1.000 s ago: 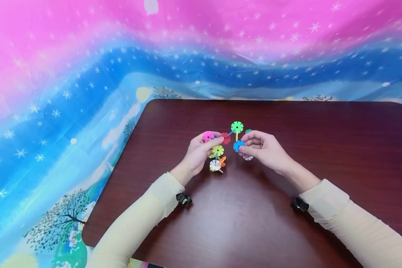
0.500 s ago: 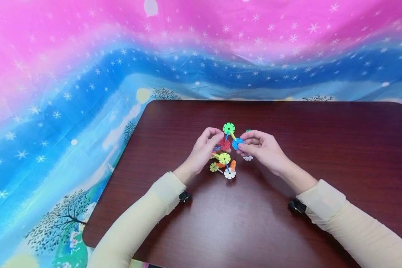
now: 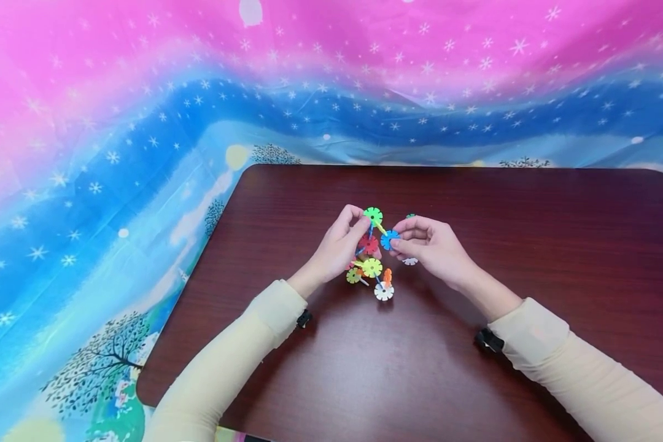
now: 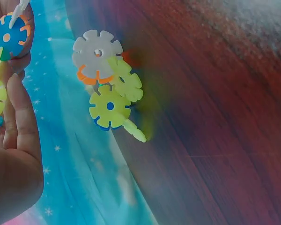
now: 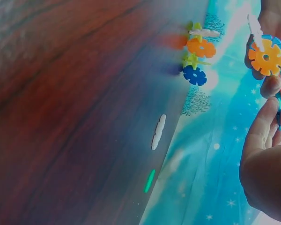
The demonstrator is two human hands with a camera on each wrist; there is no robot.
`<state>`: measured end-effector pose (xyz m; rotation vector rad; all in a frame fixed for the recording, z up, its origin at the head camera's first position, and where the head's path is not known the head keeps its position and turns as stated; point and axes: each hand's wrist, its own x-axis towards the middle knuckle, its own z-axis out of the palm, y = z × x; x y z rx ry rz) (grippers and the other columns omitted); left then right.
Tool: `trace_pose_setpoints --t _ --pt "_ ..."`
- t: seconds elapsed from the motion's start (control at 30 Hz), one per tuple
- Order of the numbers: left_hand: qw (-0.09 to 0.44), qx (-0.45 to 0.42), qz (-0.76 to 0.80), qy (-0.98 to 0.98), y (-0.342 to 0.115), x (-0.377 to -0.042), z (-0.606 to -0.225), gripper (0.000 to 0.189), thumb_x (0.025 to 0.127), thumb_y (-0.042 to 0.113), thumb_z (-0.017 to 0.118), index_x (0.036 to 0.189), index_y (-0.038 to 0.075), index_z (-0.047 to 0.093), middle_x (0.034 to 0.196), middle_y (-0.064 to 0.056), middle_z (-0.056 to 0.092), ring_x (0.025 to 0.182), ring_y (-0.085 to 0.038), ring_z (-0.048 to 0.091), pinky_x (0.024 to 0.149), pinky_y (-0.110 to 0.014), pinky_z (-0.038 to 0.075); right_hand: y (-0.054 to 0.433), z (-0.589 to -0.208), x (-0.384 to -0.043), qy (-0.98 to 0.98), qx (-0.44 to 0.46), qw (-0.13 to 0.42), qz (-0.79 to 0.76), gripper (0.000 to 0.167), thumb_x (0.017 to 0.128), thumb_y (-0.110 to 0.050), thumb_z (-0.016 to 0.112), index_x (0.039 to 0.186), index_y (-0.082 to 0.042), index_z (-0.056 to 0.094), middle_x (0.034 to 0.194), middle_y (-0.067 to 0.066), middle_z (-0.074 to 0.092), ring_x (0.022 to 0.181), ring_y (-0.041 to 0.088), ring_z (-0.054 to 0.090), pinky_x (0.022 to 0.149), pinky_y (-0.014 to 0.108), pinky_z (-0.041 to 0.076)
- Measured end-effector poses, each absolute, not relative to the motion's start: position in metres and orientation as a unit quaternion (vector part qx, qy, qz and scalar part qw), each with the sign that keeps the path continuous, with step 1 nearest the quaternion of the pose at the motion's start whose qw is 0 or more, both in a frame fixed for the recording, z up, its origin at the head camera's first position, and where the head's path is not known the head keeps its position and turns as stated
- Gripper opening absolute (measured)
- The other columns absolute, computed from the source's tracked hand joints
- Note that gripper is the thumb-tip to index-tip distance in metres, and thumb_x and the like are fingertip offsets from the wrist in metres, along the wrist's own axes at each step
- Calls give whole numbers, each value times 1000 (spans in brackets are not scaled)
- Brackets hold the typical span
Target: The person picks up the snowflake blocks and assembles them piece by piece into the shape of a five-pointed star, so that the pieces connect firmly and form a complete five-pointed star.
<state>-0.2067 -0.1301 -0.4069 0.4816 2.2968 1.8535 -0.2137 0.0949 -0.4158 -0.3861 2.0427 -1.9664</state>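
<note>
Notched plastic snowflake discs are slotted together into a chain between the hands. My left hand point(image 3: 334, 245) pinches the green snowflake disc point(image 3: 372, 217) at its left edge. My right hand point(image 3: 433, 248) pinches a blue snowflake disc point(image 3: 389, 240) between thumb and fingers. A yellow disc, seen edge-on, links green to blue. Below the green one hangs a red disc point(image 3: 368, 245). Lower still come a yellow disc point(image 3: 372, 267), an orange disc point(image 3: 387, 277) and a white disc point(image 3: 383, 291). Fingers hide part of the chain's left side.
Two loose discs, one white point(image 5: 158, 132) and one green point(image 5: 150, 181), lie on the dark wood table point(image 3: 558, 245); the right hand partly covers them in the head view. A patterned cloth point(image 3: 331, 80) hangs behind the table's far edge.
My left hand has shifted its hold from beside the pink and red discs to the green disc. The green disc moved left and down; the lower discs swung right. The right hand kept the blue disc.
</note>
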Motion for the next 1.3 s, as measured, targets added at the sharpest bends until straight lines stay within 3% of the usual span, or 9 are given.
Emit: trace_pose_setpoints --t 0.27,0.43,0.63,1.03,1.17,1.3 --pt "45 181 573 798 -131 -206 -408 22 114 35 40 109 15 47 78 -3 74 75 -18 75 64 -33 53 93 -414 -210 718 -123 133 -672 31 94 -2 76 120 8 63 97 14 72 82 21 76 81 43 62" --pt "61 197 581 787 -134 -206 -407 21 114 31 40 106 12 46 79 -6 73 75 -21 74 61 -34 55 91 -411 -208 730 -120 132 -660 28 93 1 76 118 9 65 95 17 73 81 24 77 79 42 62" --pt "62 206 583 783 -133 -205 -406 16 113 26 44 107 12 47 81 -8 71 78 -21 74 67 -36 60 87 -413 -208 736 -113 128 -655 29 92 -1 77 117 10 65 95 19 74 85 32 77 79 39 62" --pt "69 190 595 777 -131 -206 -409 18 114 26 42 107 10 47 80 -11 72 77 -24 74 65 -38 60 87 -415 -209 739 -138 120 -648 29 92 -1 77 116 9 65 95 20 72 82 26 77 78 37 62" --pt "71 167 621 762 -141 -207 -407 19 114 27 42 106 10 45 80 -17 71 76 -29 73 64 -40 59 83 -408 -217 744 -170 142 -631 31 95 -9 77 121 3 65 102 22 70 89 38 75 80 44 62" --pt "61 131 619 772 -158 -205 -406 20 114 28 42 105 10 46 80 -17 66 75 -29 71 66 -36 54 83 -407 -226 764 -173 153 -603 31 99 -18 73 124 -1 67 107 20 72 94 46 71 81 42 61"
